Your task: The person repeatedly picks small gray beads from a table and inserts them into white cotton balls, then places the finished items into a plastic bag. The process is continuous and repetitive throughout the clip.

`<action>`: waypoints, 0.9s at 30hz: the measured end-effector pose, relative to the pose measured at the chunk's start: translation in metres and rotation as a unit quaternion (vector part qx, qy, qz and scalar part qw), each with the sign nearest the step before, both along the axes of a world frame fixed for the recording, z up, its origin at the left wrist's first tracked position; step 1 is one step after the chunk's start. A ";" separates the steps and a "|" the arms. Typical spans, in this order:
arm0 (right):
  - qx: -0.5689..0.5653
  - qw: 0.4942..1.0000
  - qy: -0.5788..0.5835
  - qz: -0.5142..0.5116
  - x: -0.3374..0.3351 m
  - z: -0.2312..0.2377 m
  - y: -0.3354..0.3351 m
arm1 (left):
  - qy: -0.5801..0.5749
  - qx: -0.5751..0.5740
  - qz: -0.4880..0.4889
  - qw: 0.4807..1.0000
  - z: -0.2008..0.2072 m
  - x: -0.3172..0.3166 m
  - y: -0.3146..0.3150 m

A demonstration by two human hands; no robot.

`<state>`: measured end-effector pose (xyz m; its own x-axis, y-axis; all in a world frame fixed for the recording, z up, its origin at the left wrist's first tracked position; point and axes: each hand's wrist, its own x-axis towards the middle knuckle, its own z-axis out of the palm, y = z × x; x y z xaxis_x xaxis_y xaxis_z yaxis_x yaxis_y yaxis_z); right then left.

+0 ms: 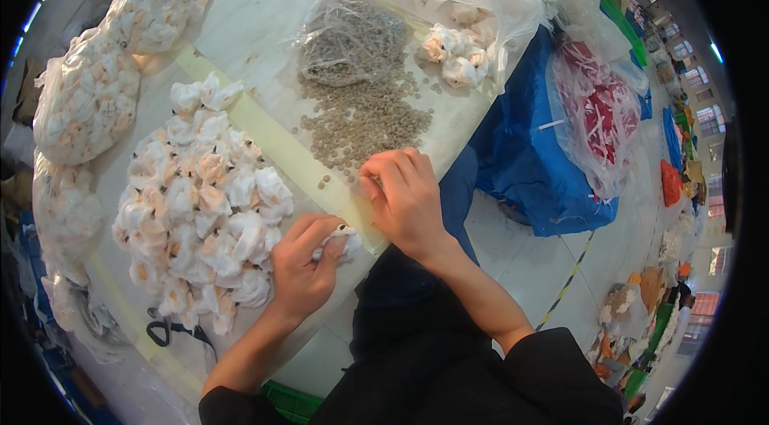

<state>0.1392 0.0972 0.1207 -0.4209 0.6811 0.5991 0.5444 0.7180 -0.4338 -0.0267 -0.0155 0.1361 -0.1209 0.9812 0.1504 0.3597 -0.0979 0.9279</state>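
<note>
White-and-peach fabric flower (343,241) sits pinched in my left hand (303,266), fingers closed round it, at the near edge of the table (264,8). Right hand (404,197) lies just right of it and slightly farther, fingertips curled down onto the table surface at the near fringe of the scattered small brown rings (364,120); I cannot tell whether it has one pinched. Hands close, not touching. The rings spread away from the right hand toward the far side, up to the clear bag of rings (348,40), so the right hand is the nearer one to them. Heap of finished-looking flowers (200,209) lies just left of the left hand. Flower has no clear long axis; it is bunched.
</note>
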 end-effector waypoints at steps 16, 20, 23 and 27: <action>-0.599 0.729 0.262 0.205 0.017 0.024 -0.032 | 0.013 -0.001 -0.021 1.000 0.005 0.002 0.000; -0.558 0.783 0.210 0.179 0.015 0.026 -0.034 | 0.015 0.006 -0.019 1.000 0.001 0.001 0.000; -0.467 0.861 0.137 0.148 0.015 0.037 -0.035 | 0.017 0.002 -0.016 1.000 0.001 0.002 0.000; -0.369 0.910 0.069 0.173 0.015 0.042 -0.032 | 0.036 0.002 -0.021 0.999 -0.002 0.001 -0.003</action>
